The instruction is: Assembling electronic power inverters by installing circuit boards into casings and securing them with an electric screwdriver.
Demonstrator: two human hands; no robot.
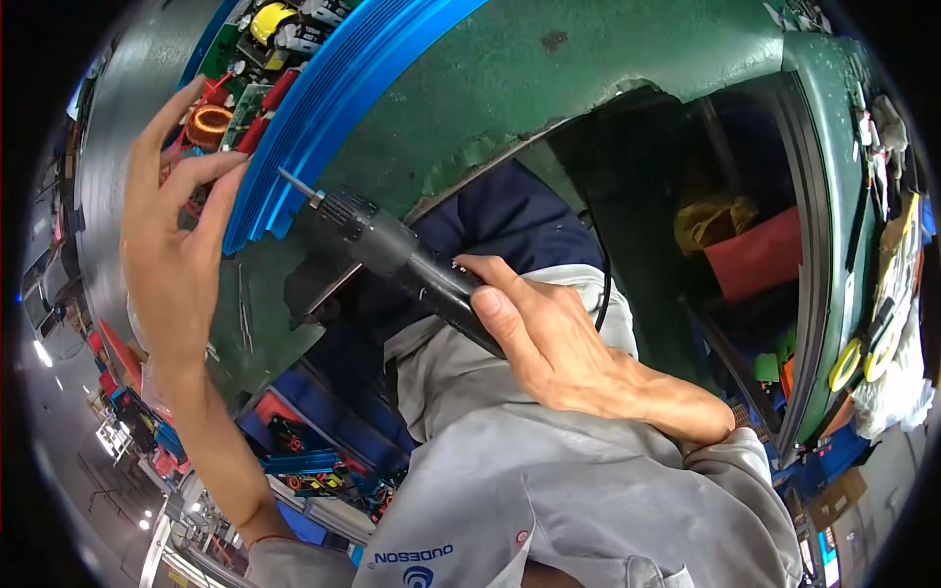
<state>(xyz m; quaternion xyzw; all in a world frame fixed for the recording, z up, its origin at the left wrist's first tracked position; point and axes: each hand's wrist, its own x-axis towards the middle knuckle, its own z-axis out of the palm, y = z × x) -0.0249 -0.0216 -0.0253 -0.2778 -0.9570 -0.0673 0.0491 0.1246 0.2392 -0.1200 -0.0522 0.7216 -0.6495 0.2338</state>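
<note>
My right hand (554, 338) is wrapped round a black electric screwdriver (417, 269). Its thin metal bit points up and left, and the tip is at the outer side of a blue finned metal housing (328, 118). My left hand (176, 216) is at the housing's near left end. Thumb and a bent finger come together at the wall's edge, while the forefinger reaches over the circuit board inside. On that board sit a copper-wound ring coil (209, 126), red parts and a yellow-wrapped transformer (272, 24). Whatever lies between the left fingertips is hidden.
The housing rests on a green worktop (470, 108) with a torn front edge. At right, an open compartment holds a red sheet (755, 255) and a crumpled yellowish bag (711, 223). Yellow tape rolls (845, 365) lie farther right. More boards (319, 480) sit below left.
</note>
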